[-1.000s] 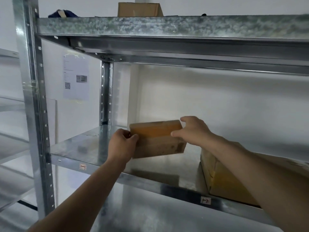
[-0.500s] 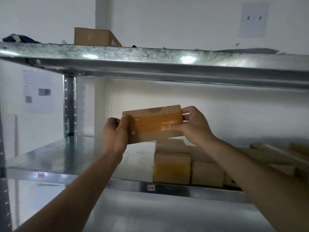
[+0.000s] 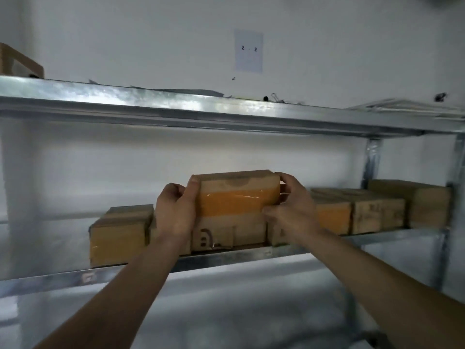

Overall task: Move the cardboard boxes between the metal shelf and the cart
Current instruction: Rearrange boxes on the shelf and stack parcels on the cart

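Note:
I hold a small cardboard box [image 3: 236, 197] with a band of orange tape between both hands. My left hand [image 3: 175, 210] grips its left end, thumb on the top corner. My right hand [image 3: 292, 210] grips its right end. The box sits on top of a row of cardboard boxes [image 3: 226, 235] that line the middle level of the metal shelf [image 3: 226, 258]. Whether it rests fully on them or hovers just above I cannot tell. No cart is in view.
More boxes stand in the row to the left [image 3: 118, 235] and right [image 3: 377, 212]. The upper shelf board [image 3: 201, 107] hangs close above, with a box [image 3: 17, 61] at its far left and papers and clips. A shelf post [image 3: 370, 159] rises at the right.
My hands carried the box rightwards along the shelf, from the bare left part to above the row of boxes, and lowered it onto the row. Both hands kept their grip.

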Motion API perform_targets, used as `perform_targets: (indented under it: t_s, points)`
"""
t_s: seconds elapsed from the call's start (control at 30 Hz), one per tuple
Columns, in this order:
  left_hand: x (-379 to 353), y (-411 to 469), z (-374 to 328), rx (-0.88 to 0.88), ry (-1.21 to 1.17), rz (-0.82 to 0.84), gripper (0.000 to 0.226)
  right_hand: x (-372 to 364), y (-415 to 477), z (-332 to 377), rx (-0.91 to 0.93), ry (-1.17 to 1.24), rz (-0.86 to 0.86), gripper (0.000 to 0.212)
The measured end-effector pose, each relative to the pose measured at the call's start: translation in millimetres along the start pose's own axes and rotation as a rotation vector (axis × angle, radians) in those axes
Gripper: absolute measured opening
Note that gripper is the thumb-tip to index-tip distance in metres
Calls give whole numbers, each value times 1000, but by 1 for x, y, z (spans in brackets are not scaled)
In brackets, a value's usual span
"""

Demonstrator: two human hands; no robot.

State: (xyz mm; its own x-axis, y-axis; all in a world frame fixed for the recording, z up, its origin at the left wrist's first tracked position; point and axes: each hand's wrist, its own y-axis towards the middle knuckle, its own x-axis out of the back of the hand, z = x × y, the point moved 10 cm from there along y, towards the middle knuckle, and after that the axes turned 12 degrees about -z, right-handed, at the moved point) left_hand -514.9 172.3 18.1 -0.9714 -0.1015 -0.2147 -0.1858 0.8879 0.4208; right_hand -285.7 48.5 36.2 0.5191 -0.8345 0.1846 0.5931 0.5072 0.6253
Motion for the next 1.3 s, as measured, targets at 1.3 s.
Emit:
perform_targets:
  t_s: [1.3]
  points:
    - [-554, -439, 79, -197, -182, 1310, 69, 532, -79, -270, -401, -569, -825, 40]
